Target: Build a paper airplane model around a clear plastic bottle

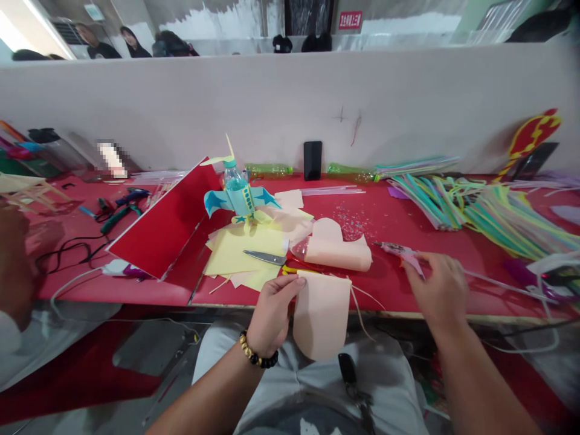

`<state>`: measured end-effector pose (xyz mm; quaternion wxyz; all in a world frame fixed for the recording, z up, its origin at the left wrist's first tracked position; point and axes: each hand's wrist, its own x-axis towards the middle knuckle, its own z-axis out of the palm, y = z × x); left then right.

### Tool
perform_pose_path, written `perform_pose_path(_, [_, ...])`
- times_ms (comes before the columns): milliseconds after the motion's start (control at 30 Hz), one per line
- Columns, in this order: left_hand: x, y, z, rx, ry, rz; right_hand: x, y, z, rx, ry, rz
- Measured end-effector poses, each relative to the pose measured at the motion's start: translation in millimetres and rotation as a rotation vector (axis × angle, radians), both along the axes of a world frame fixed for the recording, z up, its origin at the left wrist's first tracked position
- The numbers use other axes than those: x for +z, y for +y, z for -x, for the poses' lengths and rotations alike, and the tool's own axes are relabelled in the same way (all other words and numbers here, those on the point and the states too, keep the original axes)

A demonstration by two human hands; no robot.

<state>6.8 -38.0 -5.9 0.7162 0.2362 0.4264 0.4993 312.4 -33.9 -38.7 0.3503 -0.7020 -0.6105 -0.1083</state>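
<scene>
My left hand [274, 308], a beaded bracelet on its wrist, pinches the top left corner of a pale peach craft sheet [322, 320]. The sheet hangs over the table's front edge above my lap, rounded end downward. On the right, my right hand [437, 287] is closed around a hot glue gun [404, 251] whose nozzle points left. Between the hands lies a clear plastic bottle [299, 248], partly wrapped in a peach sheet [339, 252]. Scissors [267, 258] with open-ended grey blades rest left of it, their handles partly hidden. Thin peach strips [357, 305] dangle beside the held sheet.
A blue bottle-made airplane [240, 196] stands on yellow sheets [240, 248]. Left of it leans a red board [167, 220]. Bundled coloured sticks [480, 208] lie right. A phone [312, 161] leans on the partition between green bottles [351, 173]. Another person's arm [16, 266] is far left.
</scene>
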Motion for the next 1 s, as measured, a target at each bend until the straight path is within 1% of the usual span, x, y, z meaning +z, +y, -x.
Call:
perform_pose_path(33, [-0.4,0.3,-1.2,-0.014,-0.022,0.013,4.7,-8.1,14.0,0.095,-0.051,-0.111])
perform_pose_path(100, [-0.5,0.3,-4.2,-0.042,-0.063,0.036,12.8,-23.1,41.9,0.31,-0.093,-0.208])
perform_pose_path(133, [-0.1,0.0,-5.7,-0.052,-0.078,0.049,15.9,-29.0,54.3,0.4,-0.084,-0.224])
perform_pose_path(167, [0.7,-0.5,-7.2,-0.057,-0.089,0.062,18.5,-33.5,64.7,0.465,-0.061,-0.273])
perform_pose_path(233, [3.0,-2.1,-9.8,-0.063,-0.104,0.08,22.0,-38.5,78.9,0.533,0.012,-0.294])
perform_pose_path(367, [8.3,-5.4,-12.1,-0.07,-0.103,0.074,26.5,-39.5,87.8,0.572,0.178,-0.249])
perform_pose_path(533, [9.0,-7.3,-11.7,-0.088,-0.07,0.069,31.2,-42.6,90.2,0.595,0.265,-0.26])
perform_pose_path(667, [6.1,-8.1,-13.1,-0.114,-0.056,0.064,27.3,-45.3,88.4,0.601,0.222,-0.316])
perform_pose_path(800, [4.7,-9.2,-16.0,-0.133,-0.038,0.086,18.9,-45.9,83.0,0.672,0.081,-0.4])
perform_pose_path(867, [5.2,-9.4,-17.2,-0.141,-0.038,0.097,16.0,-46.4,81.3,0.66,0.028,-0.435])
perform_pose_path(1000, [7.8,-9.0,-19.7,-0.162,-0.055,0.117,13.6,-47.6,80.0,0.623,-0.002,-0.479])
